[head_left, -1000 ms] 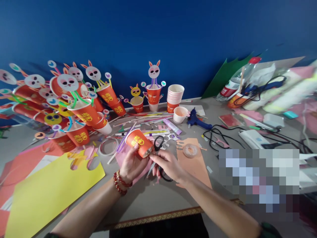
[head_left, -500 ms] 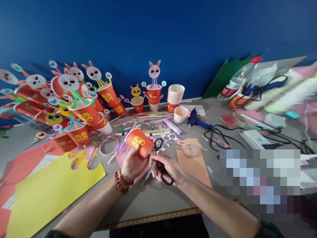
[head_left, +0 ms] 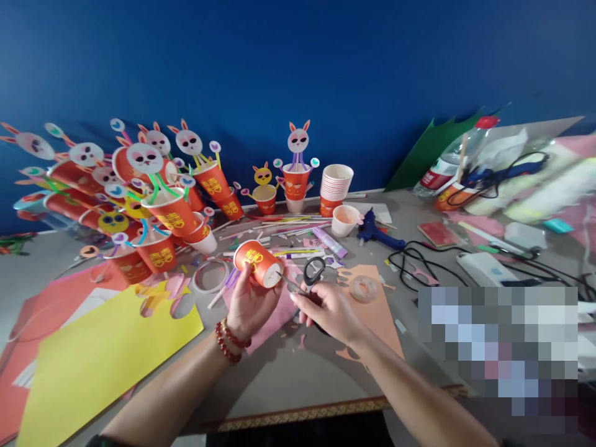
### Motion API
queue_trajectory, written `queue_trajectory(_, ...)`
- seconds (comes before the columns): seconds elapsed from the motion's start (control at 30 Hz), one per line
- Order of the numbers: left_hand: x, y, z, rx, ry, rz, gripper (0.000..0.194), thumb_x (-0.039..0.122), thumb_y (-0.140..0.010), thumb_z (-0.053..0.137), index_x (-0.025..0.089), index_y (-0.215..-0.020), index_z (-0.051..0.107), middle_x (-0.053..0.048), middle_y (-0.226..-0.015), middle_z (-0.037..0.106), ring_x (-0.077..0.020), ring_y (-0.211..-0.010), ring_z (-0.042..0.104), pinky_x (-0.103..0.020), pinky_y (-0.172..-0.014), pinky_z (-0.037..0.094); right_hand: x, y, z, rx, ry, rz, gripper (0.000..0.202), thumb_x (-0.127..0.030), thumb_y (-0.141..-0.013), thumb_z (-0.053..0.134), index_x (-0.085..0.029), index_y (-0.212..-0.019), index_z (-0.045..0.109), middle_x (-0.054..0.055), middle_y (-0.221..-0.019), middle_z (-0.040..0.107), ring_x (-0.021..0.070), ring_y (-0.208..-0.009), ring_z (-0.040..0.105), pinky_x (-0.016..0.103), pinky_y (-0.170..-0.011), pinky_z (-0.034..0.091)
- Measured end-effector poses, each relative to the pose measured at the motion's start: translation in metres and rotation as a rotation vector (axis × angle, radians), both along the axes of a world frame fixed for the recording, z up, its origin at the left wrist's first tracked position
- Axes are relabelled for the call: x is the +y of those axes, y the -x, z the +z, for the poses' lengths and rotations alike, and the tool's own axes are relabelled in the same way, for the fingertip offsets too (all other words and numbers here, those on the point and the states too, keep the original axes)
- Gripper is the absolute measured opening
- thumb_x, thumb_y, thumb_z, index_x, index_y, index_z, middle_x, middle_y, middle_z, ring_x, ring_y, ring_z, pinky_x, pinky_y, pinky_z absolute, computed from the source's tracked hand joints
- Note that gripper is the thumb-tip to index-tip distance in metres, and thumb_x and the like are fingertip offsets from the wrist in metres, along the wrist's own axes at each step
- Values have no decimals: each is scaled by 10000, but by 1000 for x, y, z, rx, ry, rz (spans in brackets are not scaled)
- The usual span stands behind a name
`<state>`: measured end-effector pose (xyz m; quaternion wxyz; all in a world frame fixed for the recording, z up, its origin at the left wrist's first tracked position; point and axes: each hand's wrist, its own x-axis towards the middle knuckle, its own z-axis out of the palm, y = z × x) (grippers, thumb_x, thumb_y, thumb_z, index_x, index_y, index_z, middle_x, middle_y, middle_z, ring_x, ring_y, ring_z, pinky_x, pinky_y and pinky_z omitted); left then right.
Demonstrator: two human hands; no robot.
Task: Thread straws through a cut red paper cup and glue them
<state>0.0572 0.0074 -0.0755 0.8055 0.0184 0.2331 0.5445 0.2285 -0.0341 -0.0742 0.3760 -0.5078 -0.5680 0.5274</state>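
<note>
My left hand (head_left: 254, 304), with red bead bracelets at the wrist, is wrapped round an orange paper cup (head_left: 251, 259) with yellow characters. The cup lies tilted on its side, its white base turned to the right. My right hand (head_left: 328, 310) grips black-handled scissors (head_left: 315, 270). One scissor blade points left, its tip at the cup's base; whether it has gone through the paper I cannot tell. Beneath the hands lie a pink paper sheet (head_left: 265, 323) and small scraps.
Several orange cups with paper rabbit faces (head_left: 144, 158) crowd the left. Yellow paper (head_left: 116, 354) lies at front left. Behind stand stacked cups (head_left: 336, 183); a blue glue gun (head_left: 378, 233), its black cable and a plastic bottle (head_left: 442, 164) are on the right.
The scissors have swung up from pointing down, so a blade now meets the cup's base. The cup has turned to show its white bottom. The view has shifted slightly.
</note>
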Motion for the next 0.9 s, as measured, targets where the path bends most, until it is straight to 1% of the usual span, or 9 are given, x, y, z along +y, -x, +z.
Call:
queue_trajectory(0.07, 0, 1, 0, -9, 8, 17, 280, 355, -980, 518, 154, -1075, 688, -91, -1005, 773, -208, -1025, 712, -300, -905, 556, 0, -1, 2, 0, -43, 7, 323, -445, -899, 598, -191, -701, 569, 0, -547, 654, 128, -445, 611, 211, -455, 478)
queue_trajectory(0.13, -3, 0, -2, -2, -6, -8, 270, 352, -973, 535, 154, -1076, 688, -87, -1016, 773, -205, -1018, 713, -308, -922, 550, -1, 0, 0, -50, -157, -8, 321, -438, -923, 571, -192, -718, 587, 16, -602, 666, 140, -501, 628, 228, -498, 493)
queue_trajectory(0.27, -11, -5, -10, 69, -122, -170, 329, 391, -928, 606, 127, -1109, 684, -116, -1084, 757, -236, -1010, 712, -351, -914, 551, -3, 5, -9, -287, -361, -99, 275, -434, -905, 601, -188, -801, 664, 55, -678, 692, 176, -570, 630, 260, -534, 469)
queue_trajectory(0.33, -14, -8, -13, 103, -176, -219, 371, 412, -893, 653, 120, -1121, 682, -123, -1094, 753, -259, -1034, 703, -378, -938, 539, -3, 6, -12, -365, -375, -122, 280, -439, -903, 597, -184, -824, 683, 54, -626, 677, 180, -532, 609, 262, -498, 434)
queue_trajectory(0.43, -16, -11, -14, 135, -196, -211, 365, 412, -856, 704, 127, -1084, 695, -116, -1073, 756, -273, -1059, 693, -399, -992, 504, -2, 5, -11, -446, -392, -129, 281, -417, -910, 575, -176, -829, 695, 54, -589, 666, 177, -492, 586, 265, -475, 397)
queue_trajectory(0.6, -19, -16, -12, 122, -190, -184, 289, 366, -825, 751, 142, -1004, 714, -71, -975, 765, -235, -975, 706, -378, -1002, 496, -2, 4, -6, -558, -470, -155, 211, -334, -876, 571, -173, -914, 703, 69, -676, 723, 199, -580, 663, 265, -557, 446)
queue_trajectory(0.73, -22, -17, -14, 122, -199, -181, 281, 337, -809, 774, 149, -1009, 712, -50, -935, 757, -193, -887, 708, -316, -929, 528, -3, 5, -8, -690, -572, -181, 186, -302, -845, 579, -170, -878, 706, 81, -674, 736, 225, -611, 692, 277, -581, 446)
queue_trajectory(0.8, -22, -17, -14, 132, -208, -198, 286, 342, -819, 763, 146, -1020, 706, -54, -916, 752, -200, -886, 707, -323, -931, 526, -2, 5, -8, -729, -608, -187, 184, -288, -843, 571, -164, -853, 705, 78, -633, 725, 220, -578, 677, 280, -564, 422)
queue_trajectory(0.9, -23, -16, -14, 140, -221, -212, 261, 338, -839, 741, 145, -1011, 706, -44, -845, 742, -207, -867, 709, -360, -982, 506, -3, 5, -6, -714, -583, -193, 161, -271, -839, 568, -170, -796, 686, 64, -610, 717, 199, -550, 657, 272, -549, 397)
